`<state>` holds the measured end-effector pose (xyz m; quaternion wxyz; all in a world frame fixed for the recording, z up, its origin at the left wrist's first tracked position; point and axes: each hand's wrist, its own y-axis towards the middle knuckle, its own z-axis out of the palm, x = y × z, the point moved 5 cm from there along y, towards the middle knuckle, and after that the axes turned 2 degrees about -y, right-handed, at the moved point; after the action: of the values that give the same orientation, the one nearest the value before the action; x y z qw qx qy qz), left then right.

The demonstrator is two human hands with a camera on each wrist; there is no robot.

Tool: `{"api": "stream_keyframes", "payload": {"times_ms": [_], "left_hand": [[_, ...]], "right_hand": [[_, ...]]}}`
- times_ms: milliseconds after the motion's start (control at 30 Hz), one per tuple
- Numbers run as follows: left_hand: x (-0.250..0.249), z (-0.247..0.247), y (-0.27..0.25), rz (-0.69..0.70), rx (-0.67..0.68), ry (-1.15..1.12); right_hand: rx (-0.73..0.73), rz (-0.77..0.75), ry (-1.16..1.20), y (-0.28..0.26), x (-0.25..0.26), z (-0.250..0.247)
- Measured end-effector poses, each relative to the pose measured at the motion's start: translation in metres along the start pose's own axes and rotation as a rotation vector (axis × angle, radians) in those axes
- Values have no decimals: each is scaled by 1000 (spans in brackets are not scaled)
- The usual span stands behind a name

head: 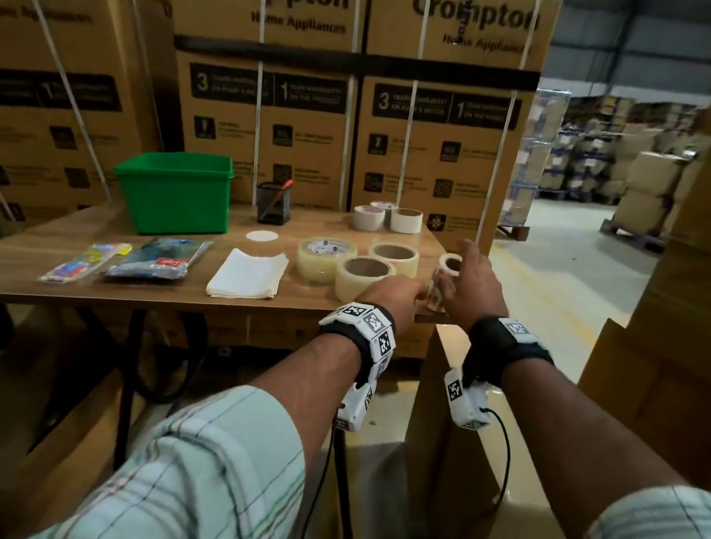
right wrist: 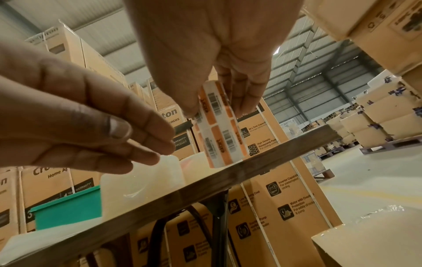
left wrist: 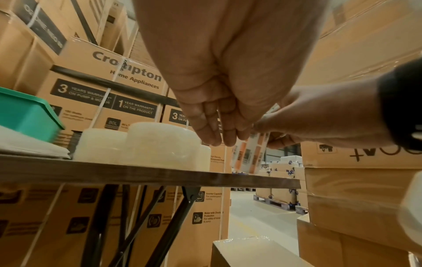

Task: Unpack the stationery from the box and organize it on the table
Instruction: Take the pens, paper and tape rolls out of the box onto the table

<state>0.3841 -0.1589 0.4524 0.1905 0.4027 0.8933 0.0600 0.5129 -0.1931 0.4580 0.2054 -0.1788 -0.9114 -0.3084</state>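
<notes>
A roll of white and orange barcode labels [head: 441,280] [right wrist: 222,130] stands upright at the near right corner of the wooden table [head: 70,290]. My right hand [head: 461,274] [right wrist: 214,108] pinches it from above, thumb on one side and fingers on the other. My left hand [head: 407,294] [right wrist: 146,144] hovers just left of the roll with its fingers straight, a small gap from it, holding nothing. Three clear tape rolls [head: 361,279] [left wrist: 160,142] stand right beside the left hand. A cardboard box [head: 452,485] sits below my wrists, its inside hidden.
Further along the table are two white tape rolls [head: 369,218], a stack of white paper [head: 249,275], plastic-wrapped packets [head: 156,259], a mesh pen holder [head: 273,203] and a green bin [head: 176,193]. Tall cartons [head: 355,88] wall in the back; open floor lies to the right.
</notes>
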Motion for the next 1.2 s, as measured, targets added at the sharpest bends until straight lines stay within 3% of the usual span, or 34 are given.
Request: {"api": "stream_keyframes", "payload": {"times_ms": [233, 467, 700, 867, 967, 1200], "left_hand": [[4, 34, 14, -17, 68, 17], [14, 35, 19, -53, 52, -18], [13, 32, 9, 36, 44, -44], [34, 9, -18, -27, -147, -263], [60, 8, -48, -59, -90, -224], [142, 16, -134, -232, -78, -168]], "right_hand": [[-47, 82, 48, 13, -11, 17], [-59, 210, 100, 15, -23, 32], [-15, 253, 141, 8, -24, 34], [-158, 43, -43, -29, -1, 19], [-192, -125, -100, -60, 27, 19], [20, -429, -81, -138, 93, 82]]}}
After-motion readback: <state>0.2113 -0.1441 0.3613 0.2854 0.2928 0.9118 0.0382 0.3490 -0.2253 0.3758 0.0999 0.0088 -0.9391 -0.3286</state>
